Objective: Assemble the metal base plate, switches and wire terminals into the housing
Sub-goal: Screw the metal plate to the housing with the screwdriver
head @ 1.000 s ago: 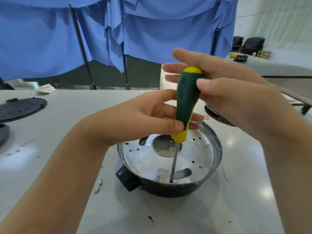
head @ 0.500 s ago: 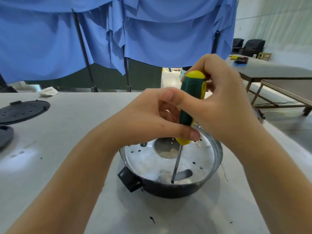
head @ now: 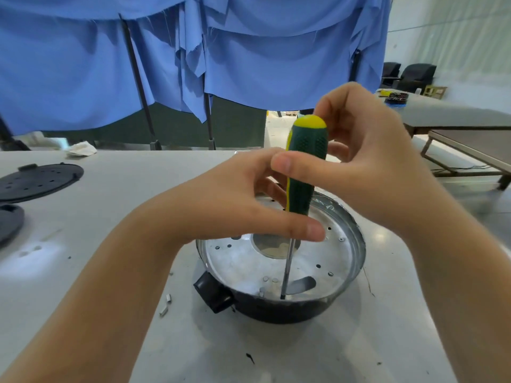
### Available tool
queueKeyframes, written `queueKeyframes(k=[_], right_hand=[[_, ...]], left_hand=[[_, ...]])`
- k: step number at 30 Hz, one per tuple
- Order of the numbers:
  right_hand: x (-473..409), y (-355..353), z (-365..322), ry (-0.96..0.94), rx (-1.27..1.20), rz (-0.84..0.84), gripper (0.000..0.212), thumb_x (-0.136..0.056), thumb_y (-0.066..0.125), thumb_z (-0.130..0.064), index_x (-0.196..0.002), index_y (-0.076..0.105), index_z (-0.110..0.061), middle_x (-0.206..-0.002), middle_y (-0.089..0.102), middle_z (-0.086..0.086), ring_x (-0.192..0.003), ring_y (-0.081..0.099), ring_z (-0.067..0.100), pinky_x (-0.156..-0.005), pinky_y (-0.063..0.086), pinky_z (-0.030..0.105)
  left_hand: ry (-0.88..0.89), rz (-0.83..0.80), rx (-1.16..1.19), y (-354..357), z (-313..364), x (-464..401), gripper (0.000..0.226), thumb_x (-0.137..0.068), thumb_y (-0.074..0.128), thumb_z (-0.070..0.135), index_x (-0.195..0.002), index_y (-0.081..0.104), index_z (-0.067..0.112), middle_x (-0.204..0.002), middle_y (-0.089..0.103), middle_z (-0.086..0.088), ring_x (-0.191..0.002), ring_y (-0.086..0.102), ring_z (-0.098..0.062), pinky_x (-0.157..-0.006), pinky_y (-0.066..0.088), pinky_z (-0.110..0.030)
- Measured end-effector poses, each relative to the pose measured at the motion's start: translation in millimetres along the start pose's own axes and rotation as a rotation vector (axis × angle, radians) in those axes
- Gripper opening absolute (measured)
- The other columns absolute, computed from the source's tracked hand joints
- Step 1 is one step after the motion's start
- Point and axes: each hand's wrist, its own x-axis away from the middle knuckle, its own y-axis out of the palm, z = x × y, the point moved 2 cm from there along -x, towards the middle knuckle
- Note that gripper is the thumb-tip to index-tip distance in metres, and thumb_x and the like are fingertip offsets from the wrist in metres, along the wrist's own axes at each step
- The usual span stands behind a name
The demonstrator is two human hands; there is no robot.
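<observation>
where blue cloth hangs, a grey table holds the housing

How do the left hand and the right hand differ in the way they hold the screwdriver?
The left hand holds the lower part of the screwdriver handle, while the right hand grips it higher, near the yellow cap. The left thumb lies across the handle's bottom end; the right thumb crosses its middle. Both hands curl around the same handle, above the metal base plate.
</observation>
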Motion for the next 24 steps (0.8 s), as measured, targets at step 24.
queueKeyframes(k=[24], right_hand=[[2, 2, -4, -0.078, 0.189, -0.028, 0.026, -0.085, 0.062, -0.043, -0.103, 0.062, -0.025, -0.102, 0.058, -0.014, -0.099, 0.057, -0.002, -0.088, 0.048, 0.018]], left_hand=[[0.006, 0.129, 0.03, -1, 2, -3, 0.05, -0.065, 0.087, 0.016, -0.107, 0.063, 0.021, -0.088, 0.072, -0.01, -0.08, 0.073, -0.026, -0.075, 0.057, -0.056]])
